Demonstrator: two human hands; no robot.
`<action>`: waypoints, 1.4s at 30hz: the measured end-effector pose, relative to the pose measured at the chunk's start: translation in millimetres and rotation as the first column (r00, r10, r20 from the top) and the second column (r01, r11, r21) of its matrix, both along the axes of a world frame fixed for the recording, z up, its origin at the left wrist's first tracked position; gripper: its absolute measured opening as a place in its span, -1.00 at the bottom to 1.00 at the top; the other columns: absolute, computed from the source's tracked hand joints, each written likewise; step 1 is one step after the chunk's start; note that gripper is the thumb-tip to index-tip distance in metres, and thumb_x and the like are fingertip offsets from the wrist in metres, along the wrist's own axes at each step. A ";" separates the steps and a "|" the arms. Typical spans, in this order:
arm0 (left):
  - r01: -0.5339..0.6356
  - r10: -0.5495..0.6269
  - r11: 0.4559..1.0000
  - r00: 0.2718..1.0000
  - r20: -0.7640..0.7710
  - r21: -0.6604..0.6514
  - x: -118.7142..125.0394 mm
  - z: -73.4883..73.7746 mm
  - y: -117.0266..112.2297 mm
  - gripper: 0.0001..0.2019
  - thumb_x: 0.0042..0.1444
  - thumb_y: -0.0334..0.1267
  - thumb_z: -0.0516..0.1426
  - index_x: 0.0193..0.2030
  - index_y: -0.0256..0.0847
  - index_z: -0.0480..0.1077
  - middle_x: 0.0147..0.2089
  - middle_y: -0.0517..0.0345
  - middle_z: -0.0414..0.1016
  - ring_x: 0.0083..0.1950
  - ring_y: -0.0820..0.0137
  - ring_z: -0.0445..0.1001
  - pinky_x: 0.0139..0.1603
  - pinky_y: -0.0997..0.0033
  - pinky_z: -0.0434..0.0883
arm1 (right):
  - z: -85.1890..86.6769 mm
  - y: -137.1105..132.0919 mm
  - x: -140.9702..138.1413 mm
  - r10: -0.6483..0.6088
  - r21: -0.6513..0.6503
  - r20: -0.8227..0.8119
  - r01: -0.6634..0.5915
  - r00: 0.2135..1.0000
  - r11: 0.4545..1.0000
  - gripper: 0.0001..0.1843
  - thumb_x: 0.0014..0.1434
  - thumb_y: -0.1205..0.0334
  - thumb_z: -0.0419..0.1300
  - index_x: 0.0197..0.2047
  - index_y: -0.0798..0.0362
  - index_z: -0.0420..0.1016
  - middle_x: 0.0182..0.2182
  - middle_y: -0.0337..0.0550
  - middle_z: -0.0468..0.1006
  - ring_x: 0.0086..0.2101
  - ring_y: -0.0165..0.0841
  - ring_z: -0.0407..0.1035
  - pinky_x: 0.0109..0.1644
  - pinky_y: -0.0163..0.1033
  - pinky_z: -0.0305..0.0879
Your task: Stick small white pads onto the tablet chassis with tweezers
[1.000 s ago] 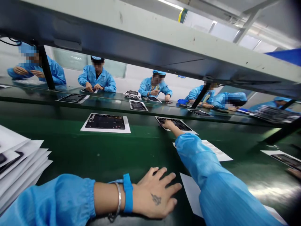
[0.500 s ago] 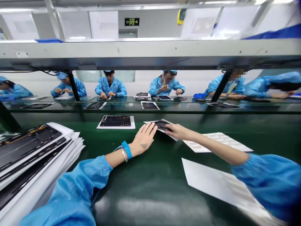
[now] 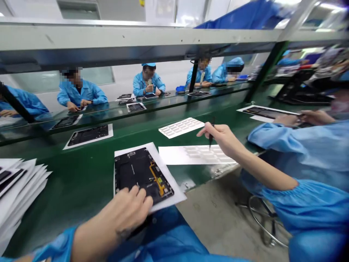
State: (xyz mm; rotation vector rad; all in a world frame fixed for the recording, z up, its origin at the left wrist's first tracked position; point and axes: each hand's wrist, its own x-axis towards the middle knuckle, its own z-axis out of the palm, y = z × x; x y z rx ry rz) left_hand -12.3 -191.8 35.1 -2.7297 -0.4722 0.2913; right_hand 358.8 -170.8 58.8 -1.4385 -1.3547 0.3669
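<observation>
A black tablet casing (image 3: 133,171) with an orange flex strip lies tilted on a white paper sheet (image 3: 177,196) near the belt's near edge. My left hand (image 3: 128,207) rests on its lower edge, fingers pressing down and hiding that corner. My right hand (image 3: 220,136) is raised above a white sheet of small labels (image 3: 193,154), pinching a slim black pointed tool (image 3: 211,136), probably tweezers. Its tip hangs just over the labels, apart from them. A second label sheet (image 3: 181,127) lies farther along the belt.
The green conveyor belt (image 3: 81,171) carries another black casing on paper (image 3: 88,135). A stack of papers with casings (image 3: 16,189) stands at the left. A co-worker's hands (image 3: 300,117) work at the right. Several seated workers line the far bench, beneath a grey overhead shelf (image 3: 109,42).
My view has swung left. The casing on its paper now lies nearer me, under my left hand. My right hand has left the casing and now holds the black tool above the labels.
</observation>
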 end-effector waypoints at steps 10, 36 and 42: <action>0.273 -0.250 0.935 0.960 0.128 -0.227 102.2 25.3 62.2 -0.80 0.38 -0.23 0.00 -0.05 -0.26 0.38 -0.08 -0.01 0.48 -0.09 0.26 0.47 -0.06 0.29 0.39 | -44.6 -30.3 45.3 -0.045 -0.305 -0.342 -0.066 0.939 0.950 -0.40 -0.28 -0.25 0.49 -0.32 0.06 0.60 -0.48 -0.15 0.58 -0.41 -0.27 0.48 -0.22 -0.15 0.45; 0.558 -0.358 0.700 0.814 0.457 -0.446 233.7 -61.5 116.7 -0.47 0.36 0.15 -0.10 0.38 0.04 0.18 0.51 0.10 -0.10 0.47 0.00 -0.04 0.40 -0.04 -0.02 | -43.4 -36.5 76.0 0.021 -0.574 -0.202 -0.136 0.979 0.808 -0.45 -0.03 -0.32 0.33 -0.33 0.05 0.60 -0.39 -0.07 0.62 -0.34 -0.22 0.47 -0.24 -0.14 0.38; 0.577 -0.376 0.701 0.798 0.470 -0.419 233.3 -61.6 117.0 -0.46 0.38 0.15 -0.15 0.38 0.04 0.17 0.50 0.07 -0.08 0.46 0.02 -0.02 0.40 -0.01 -0.02 | -34.2 -30.8 75.1 0.036 -0.605 -0.207 -0.157 0.978 0.781 -0.47 -0.06 -0.31 0.34 -0.36 0.04 0.61 -0.43 -0.10 0.62 -0.40 -0.27 0.44 -0.30 -0.18 0.33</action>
